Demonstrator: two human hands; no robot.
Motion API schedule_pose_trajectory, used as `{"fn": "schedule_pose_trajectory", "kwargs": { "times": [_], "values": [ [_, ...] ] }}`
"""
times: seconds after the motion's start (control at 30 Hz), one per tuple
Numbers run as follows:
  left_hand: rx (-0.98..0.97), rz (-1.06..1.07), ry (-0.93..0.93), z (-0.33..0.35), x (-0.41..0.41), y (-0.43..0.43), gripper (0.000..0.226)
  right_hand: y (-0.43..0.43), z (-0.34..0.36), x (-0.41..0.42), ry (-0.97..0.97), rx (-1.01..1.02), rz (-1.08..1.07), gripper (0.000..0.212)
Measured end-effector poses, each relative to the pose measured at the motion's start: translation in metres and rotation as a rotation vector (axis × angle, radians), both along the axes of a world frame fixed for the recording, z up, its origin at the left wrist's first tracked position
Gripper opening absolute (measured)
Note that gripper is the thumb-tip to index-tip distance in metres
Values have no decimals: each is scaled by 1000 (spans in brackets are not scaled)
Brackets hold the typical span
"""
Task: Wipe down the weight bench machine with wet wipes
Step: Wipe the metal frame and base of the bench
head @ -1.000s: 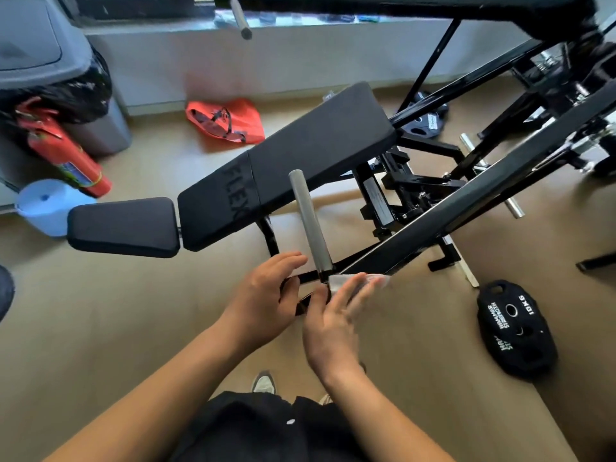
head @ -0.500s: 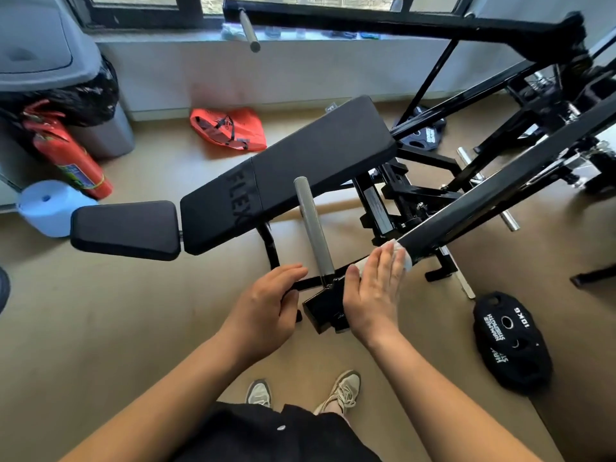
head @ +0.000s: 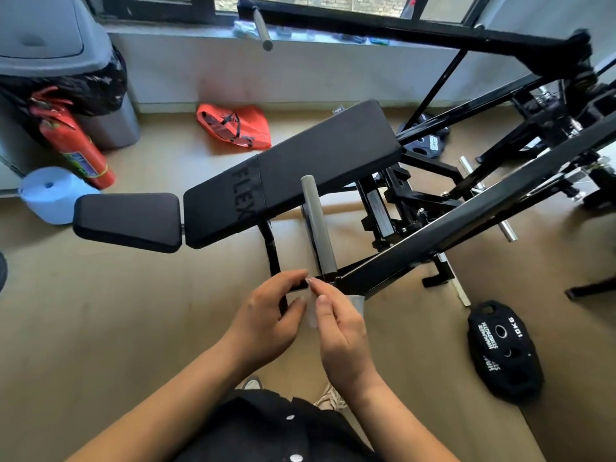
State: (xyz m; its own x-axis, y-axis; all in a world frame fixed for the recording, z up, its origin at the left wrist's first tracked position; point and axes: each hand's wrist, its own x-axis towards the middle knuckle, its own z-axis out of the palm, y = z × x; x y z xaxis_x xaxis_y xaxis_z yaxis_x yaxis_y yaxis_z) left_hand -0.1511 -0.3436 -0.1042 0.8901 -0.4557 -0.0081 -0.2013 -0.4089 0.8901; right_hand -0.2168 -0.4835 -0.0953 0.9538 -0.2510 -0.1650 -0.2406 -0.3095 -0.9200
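Wet wipe (head: 312, 315) pinched by right hand (head: 343, 335); left hand (head: 266, 323) curled against it, hold unclear. Black lever arm (head: 466, 225) begins just beyond fingertips, long axis toward 2 o'clock; right hand nearer.

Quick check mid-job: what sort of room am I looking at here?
Most likely a small gym: a black padded incline bench on a black steel frame, with a black weight plate marked 10KG lying on the tan floor.
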Motion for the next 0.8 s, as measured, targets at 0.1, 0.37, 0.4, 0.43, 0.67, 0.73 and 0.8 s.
{"fn": "schedule_pose_trajectory", "kwargs": {
  "times": [0.1, 0.37, 0.4, 0.43, 0.67, 0.73, 0.8],
  "values": [
    [-165, 29, 207, 12, -4, -5, 58, 2, 26, 0, -56, 250, -11, 44],
    [-181, 165, 375, 14, -6, -1, 28, 12, 26, -2, -97, 252, 20, 39],
    [-182, 171, 410, 12, -8, -1, 25, 12, 23, -3, -91, 230, 12, 40],
    [-182, 183, 440, 11, -8, -1, 21, 11, 20, -2, -77, 215, 8, 41],
    [43, 337, 469, -4, 6, 13, 10, -33, -1, 7, -130, -305, -64, 35],
    [196, 439, 368, -13, 17, 19, 17, -44, -5, 9, -68, -458, -21, 41],
    [301, 469, 287, -16, 23, 15, 22, -50, -11, 11, -36, -583, 43, 44]
  ]
}}
